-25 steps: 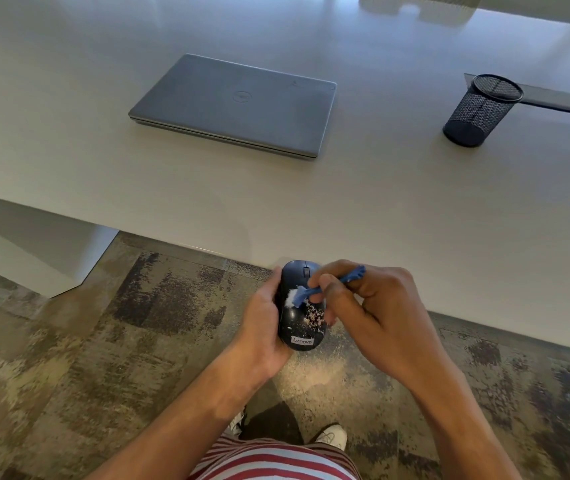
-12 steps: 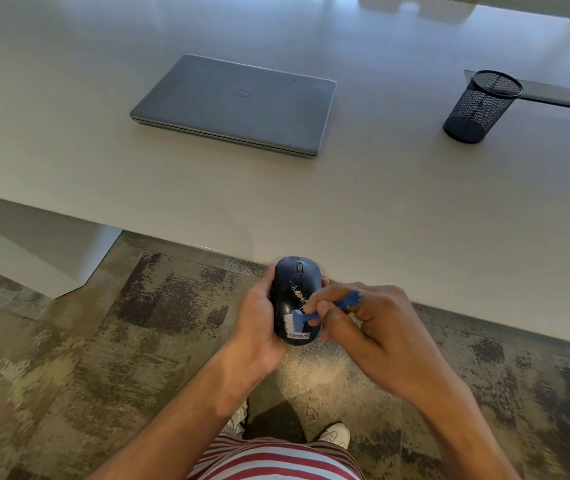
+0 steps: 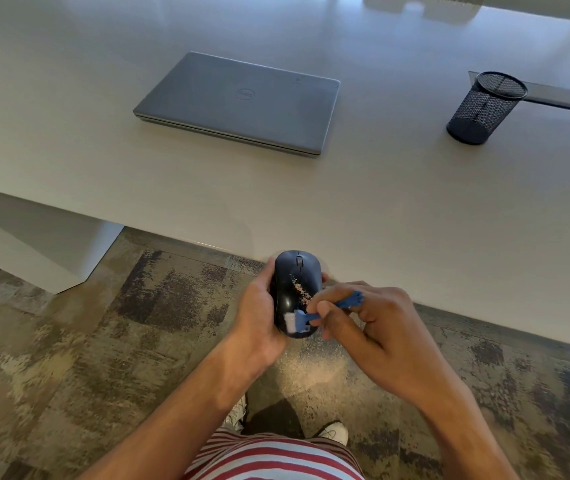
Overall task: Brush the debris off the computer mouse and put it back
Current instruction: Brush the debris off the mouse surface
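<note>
A black computer mouse (image 3: 295, 282) is held in the air just off the table's near edge, over the carpet. My left hand (image 3: 257, 317) grips it from the left side and below. Pale crumbs of debris (image 3: 300, 289) lie on its back, right of the middle. My right hand (image 3: 377, 332) pinches a small blue brush (image 3: 340, 304) with white bristles. The bristles rest on the mouse's rear end, covering its label.
A closed grey laptop (image 3: 238, 102) lies on the white table (image 3: 415, 209) beyond the mouse. A black mesh pen cup (image 3: 486, 107) stands at the far right. Brushed-off dust speckles the patterned carpet (image 3: 314, 367) below my hands. My shoes show beneath.
The brush has swept from the mouse's upper left down to its rear end. Much of the debris is gone from the lower back, and the mouse sits slightly higher in view.
</note>
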